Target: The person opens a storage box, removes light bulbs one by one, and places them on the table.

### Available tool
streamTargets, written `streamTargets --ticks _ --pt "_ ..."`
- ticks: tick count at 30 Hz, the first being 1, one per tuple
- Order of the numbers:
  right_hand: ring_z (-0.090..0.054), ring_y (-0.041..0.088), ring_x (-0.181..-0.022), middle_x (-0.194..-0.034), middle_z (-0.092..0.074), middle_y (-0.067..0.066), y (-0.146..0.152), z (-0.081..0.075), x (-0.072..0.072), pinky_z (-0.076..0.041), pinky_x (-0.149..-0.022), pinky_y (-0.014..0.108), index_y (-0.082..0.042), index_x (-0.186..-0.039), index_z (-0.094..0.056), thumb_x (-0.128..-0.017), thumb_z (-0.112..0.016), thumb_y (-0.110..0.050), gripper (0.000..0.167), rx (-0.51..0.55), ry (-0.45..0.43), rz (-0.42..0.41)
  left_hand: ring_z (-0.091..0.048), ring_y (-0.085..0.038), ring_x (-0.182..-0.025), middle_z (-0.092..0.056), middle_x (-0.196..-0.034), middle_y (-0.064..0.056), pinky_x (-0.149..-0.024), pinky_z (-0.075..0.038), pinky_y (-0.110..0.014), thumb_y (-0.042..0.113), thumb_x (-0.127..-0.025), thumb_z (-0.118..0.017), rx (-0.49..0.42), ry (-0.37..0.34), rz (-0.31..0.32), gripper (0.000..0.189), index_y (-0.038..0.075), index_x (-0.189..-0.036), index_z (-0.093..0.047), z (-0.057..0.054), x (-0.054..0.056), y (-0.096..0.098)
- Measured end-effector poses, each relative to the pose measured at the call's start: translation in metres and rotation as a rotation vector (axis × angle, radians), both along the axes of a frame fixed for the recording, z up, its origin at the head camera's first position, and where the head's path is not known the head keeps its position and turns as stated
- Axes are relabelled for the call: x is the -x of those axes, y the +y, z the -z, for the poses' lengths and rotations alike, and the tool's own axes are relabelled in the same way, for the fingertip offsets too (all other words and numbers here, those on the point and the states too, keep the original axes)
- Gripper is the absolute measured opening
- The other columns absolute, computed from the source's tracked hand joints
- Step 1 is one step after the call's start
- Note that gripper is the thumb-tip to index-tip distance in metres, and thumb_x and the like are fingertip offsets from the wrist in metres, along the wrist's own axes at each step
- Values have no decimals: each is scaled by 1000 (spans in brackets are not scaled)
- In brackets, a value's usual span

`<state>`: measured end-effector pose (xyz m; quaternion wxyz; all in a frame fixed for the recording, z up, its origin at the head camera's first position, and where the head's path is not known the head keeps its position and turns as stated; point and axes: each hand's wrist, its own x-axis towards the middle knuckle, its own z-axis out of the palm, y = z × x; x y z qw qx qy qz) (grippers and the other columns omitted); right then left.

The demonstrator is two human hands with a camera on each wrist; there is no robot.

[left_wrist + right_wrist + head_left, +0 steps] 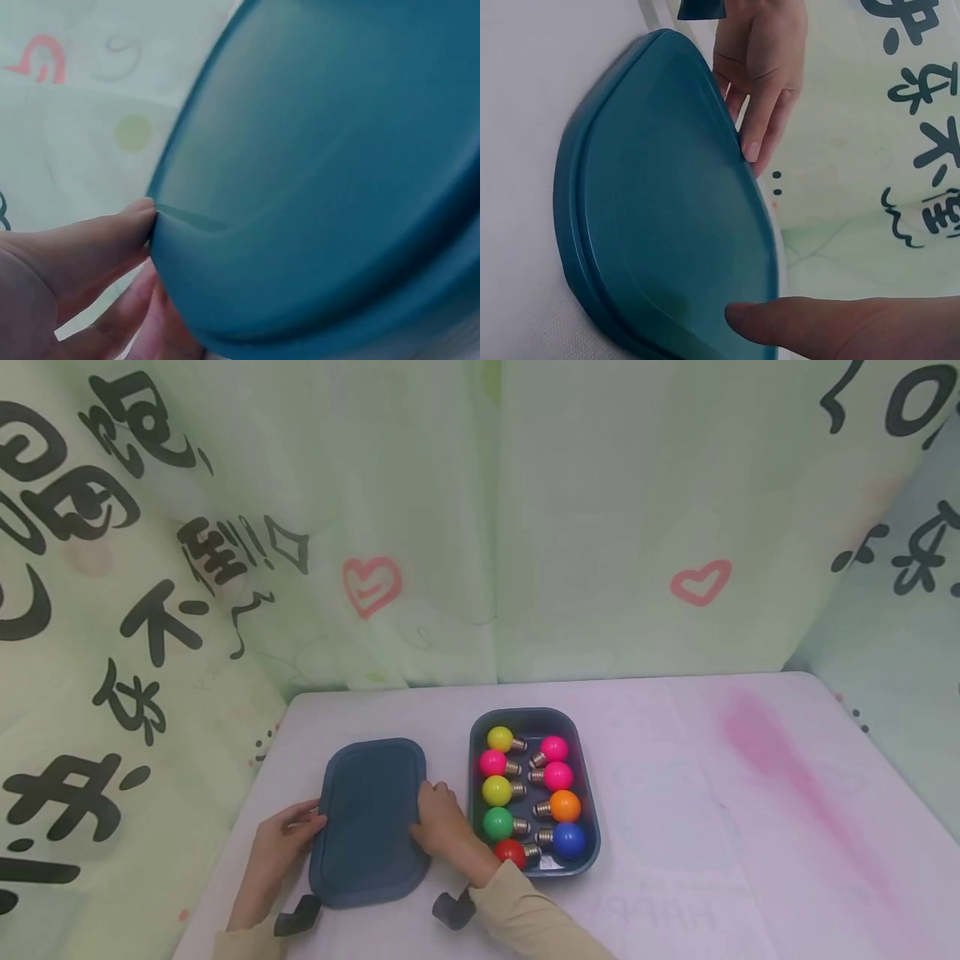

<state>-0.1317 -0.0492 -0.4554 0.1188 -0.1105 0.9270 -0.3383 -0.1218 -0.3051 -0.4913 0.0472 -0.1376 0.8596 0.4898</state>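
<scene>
A dark blue rectangular lid (367, 827) with rounded corners lies between my two hands, left of the tray. My left hand (277, 847) pinches its left edge, the thumb (139, 216) on the rim and the other fingers lower down. At the opposite edge my right hand (446, 827) holds the lid; its thumb (761, 319) lies over the top face, while its other fingers are out of sight in the right wrist view. Both wrist views show the lid's raised rim (574, 195).
Right of the lid stands a dark blue tray (592, 827) with two columns of coloured bulbs, among them a blue bulb (568, 840) and an orange bulb (565, 806). My right forearm partly covers its lower left corner. Beneath lies a pale tablecloth (675, 877); printed curtains (600, 527) hang behind.
</scene>
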Motion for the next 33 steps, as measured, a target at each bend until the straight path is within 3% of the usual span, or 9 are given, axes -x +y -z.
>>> streamTargets --ticks 6,13,17,21,26,33 --pt "-54 33 -109 -121 -53 25 2 -3 -1 -52 -95 45 11 -134 -46 -88 -73 -10 57 38 -35 5 -69 -7 -88 -64 -120 -25 -72 -54 -19 16 -93 -69 -6 16 -6 47 -4 -134 -57 -4 -1 -1" --pt "-55 34 -116 -126 -52 24 11 -9 0 -51 -97 48 9 -139 -43 -89 -70 -11 61 124 -23 -25 -69 -24 -106 -63 -127 -23 -78 -56 -23 21 -95 -67 -8 2 -17 47 1 -136 -56 -11 -2 3" --pt "-55 34 -118 -129 -51 23 18 -15 -4 -51 -98 47 8 -142 -43 -89 -70 -12 62 185 -16 -43 -69 -11 -98 -63 -126 -21 -79 -57 -25 23 -96 -67 -35 7 -31 47 2 -136 -56 -17 -5 8" --pt "-58 35 -115 -127 -52 22 28 -20 -8 -55 -91 46 6 -140 -44 -90 -70 -12 59 278 -19 -44 -65 4 -88 -65 -122 -18 -77 -56 -22 22 -95 -68 -71 47 -31 46 2 -135 -57 -23 -6 16" --pt "-61 37 -112 -127 -53 23 40 -24 -9 -56 -88 46 5 -139 -46 -91 -69 -12 56 364 -31 -35 -64 4 -86 -69 -114 -14 -75 -56 -22 19 -94 -70 -133 98 -23 46 -2 -133 -58 -25 -7 27" --pt "-61 35 -111 -125 -54 21 54 -31 -12 -55 -90 46 3 -137 -48 -90 -70 -12 54 423 -34 -20 -66 -1 -87 -70 -110 -9 -75 -57 -23 19 -93 -70 -165 107 -21 43 1 -130 -60 -23 -9 48"
